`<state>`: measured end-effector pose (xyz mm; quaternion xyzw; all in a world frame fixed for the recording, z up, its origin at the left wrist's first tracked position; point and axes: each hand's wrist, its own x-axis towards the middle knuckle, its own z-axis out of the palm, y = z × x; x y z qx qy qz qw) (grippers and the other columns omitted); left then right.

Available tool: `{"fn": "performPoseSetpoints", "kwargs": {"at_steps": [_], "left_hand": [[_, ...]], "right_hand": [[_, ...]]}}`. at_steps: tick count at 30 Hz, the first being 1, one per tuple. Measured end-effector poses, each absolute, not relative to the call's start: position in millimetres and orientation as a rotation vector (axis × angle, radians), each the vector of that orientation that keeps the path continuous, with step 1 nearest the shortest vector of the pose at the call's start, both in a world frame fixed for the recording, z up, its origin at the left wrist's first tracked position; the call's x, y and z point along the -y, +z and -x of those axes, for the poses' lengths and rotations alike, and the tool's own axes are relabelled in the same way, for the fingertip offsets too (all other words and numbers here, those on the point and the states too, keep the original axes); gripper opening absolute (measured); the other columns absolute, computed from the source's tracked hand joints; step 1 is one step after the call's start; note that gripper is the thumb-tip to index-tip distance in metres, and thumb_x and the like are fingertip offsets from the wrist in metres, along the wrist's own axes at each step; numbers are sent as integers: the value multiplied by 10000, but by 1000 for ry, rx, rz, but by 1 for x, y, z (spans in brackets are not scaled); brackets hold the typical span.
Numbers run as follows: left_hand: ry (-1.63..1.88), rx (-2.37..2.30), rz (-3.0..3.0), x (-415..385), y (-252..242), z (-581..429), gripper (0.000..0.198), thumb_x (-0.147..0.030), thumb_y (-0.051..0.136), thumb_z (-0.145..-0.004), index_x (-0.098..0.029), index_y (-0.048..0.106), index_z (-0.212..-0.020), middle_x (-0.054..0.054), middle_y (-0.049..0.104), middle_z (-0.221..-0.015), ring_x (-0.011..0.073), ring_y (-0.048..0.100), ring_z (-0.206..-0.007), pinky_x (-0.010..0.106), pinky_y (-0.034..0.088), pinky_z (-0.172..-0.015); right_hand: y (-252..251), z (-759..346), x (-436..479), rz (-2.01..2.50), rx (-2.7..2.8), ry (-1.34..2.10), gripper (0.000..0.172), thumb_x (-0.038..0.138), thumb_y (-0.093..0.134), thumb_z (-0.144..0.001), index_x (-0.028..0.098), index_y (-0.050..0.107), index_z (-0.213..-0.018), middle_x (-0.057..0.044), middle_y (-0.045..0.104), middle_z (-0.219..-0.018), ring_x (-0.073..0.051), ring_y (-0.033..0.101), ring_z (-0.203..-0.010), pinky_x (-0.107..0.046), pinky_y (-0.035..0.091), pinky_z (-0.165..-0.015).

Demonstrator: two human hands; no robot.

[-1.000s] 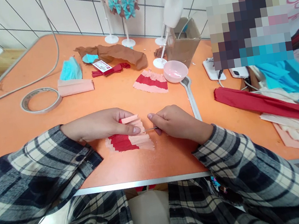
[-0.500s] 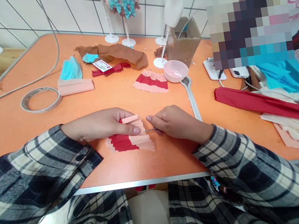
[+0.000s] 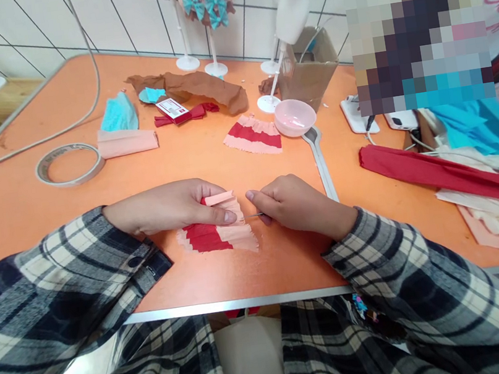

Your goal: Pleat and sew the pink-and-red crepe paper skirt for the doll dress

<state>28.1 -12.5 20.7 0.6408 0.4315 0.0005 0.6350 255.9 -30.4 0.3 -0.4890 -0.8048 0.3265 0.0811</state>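
A pleated piece of red and pale pink crepe paper point(image 3: 219, 236) lies on the orange table point(image 3: 22, 208) near the front edge. My left hand point(image 3: 172, 206) is closed on its upper part, thumb pressed on the pink folds. My right hand point(image 3: 292, 202) is pinched on a thin metal needle point(image 3: 256, 215) whose tip meets the paper's right edge. Both sleeves are plaid.
A finished red and pink pleated piece point(image 3: 254, 136), a pink bowl point(image 3: 294, 117), a tape roll point(image 3: 68, 164), pink, teal and brown crepe paper point(image 3: 197, 86), a brown bag point(image 3: 307, 72) and small mannequin stands lie farther back. Red and cream paper strips point(image 3: 434, 169) are at the right.
Hardly anything differs. My right hand has shifted very slightly at the paper's edge; the view has tilted a little.
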Motion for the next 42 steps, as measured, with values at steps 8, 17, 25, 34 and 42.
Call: {"fn": "performPoseSetpoints", "kwargs": {"at_steps": [8,17,25,34,42], "left_hand": [[-8,-987,-1490,12,21,-28,285,-448,770,-783,-191,655,-737,-37,565,-667,115,440,-593,239,362,-584],[-6,-981,-1484,12,21,-27,288,-459,772,-778,-189,675,-771,-25,586,-681,114,456,-585,237,370,-578],[0,-961,-1496,11,19,-27,292,-462,774,-774,-191,670,-751,-26,588,-678,114,448,-586,240,365,-582],[-8,-989,-1508,13,25,-31,282,-449,762,-779,-190,661,-729,-34,571,-658,111,427,-577,241,345,-576],[-6,-945,-1500,12,22,-29,289,-464,754,-791,-192,669,-741,-30,573,-670,113,438,-584,243,360,-586]], "right_hand": [[1,-255,31,1461,2440,955,552,345,449,-1017,160,643,-535,-5,592,-543,-113,491,-569,-283,325,-667],[3,-256,30,1489,2385,1017,566,320,422,-1022,163,651,-529,-6,607,-541,-112,533,-561,-272,350,-678],[1,-255,30,1477,2413,983,576,352,420,-1022,162,648,-528,-9,592,-531,-112,507,-546,-281,337,-656],[1,-256,31,1466,2423,971,560,355,439,-1009,165,628,-518,-2,565,-513,-108,486,-535,-281,325,-640],[0,-255,30,1465,2450,944,559,350,438,-1013,163,633,-523,-8,576,-521,-112,467,-535,-289,316,-638]]}}
